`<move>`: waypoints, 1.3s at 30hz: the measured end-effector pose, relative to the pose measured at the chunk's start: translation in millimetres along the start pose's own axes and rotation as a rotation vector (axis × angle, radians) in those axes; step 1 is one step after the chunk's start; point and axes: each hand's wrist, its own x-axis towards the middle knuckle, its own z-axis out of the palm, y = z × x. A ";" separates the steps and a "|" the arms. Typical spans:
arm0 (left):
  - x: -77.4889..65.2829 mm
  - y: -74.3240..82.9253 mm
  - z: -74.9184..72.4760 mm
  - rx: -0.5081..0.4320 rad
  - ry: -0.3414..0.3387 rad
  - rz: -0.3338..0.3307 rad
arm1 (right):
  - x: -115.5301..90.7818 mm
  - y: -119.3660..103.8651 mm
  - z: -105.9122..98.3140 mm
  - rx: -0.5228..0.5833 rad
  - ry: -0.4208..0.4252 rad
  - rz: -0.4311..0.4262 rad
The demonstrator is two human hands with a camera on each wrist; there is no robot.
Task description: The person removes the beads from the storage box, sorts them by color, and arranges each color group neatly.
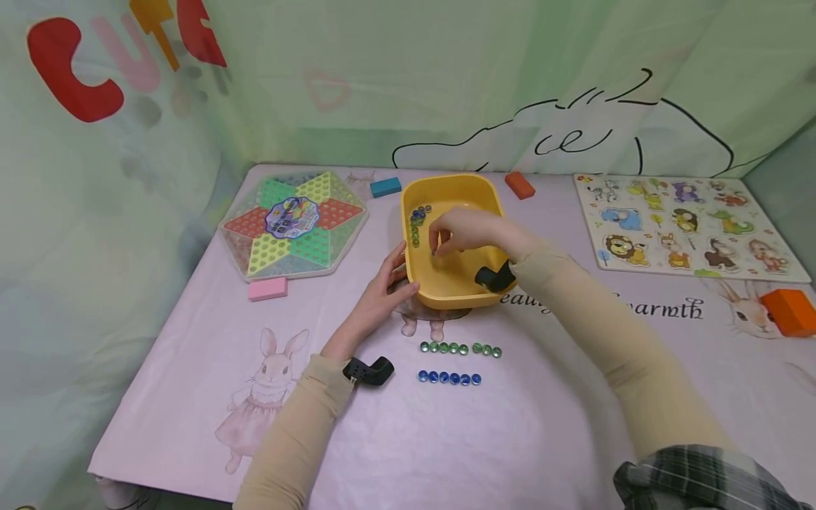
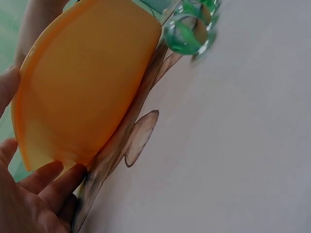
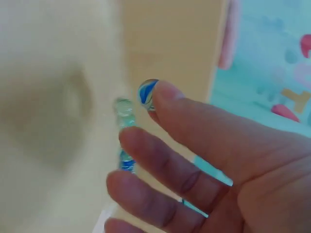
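Observation:
My right hand [image 1: 472,230] reaches down inside a yellow plastic basin [image 1: 449,296]. Between thumb and index finger it pinches a clear marble [image 3: 147,94] with a blue swirl, while the other fingers curve loosely below. Green and blue marbles [image 1: 415,231] line the basin's left inner wall, just left of those fingers. Against the outside of that wall, my left hand [image 1: 377,296] rests its extended fingers, thumb close to the rim at the front corner. In the left wrist view its fingertips [image 2: 77,171] touch the basin's side.
In front of the basin lie a row of green marbles [image 1: 444,348] and a row of blue marbles [image 1: 455,379]. A star-patterned checkers board [image 1: 306,244] sits left, an animal puzzle board [image 1: 650,219] right. Blue [image 1: 385,187], pink [image 1: 268,289], red-orange [image 1: 519,185] and orange [image 1: 789,312] blocks lie around.

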 end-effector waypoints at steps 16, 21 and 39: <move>-1.1 0.1 0.4 0.004 0.008 -0.010 | -46.4 -10.1 6.8 -0.012 0.111 -0.028; -1.3 0.0 1.0 0.003 0.010 -0.009 | -62.8 -13.1 14.1 -0.004 0.128 -0.040; -1.1 0.4 1.3 0.005 0.014 -0.016 | -118.1 -9.5 55.4 0.069 0.199 -0.158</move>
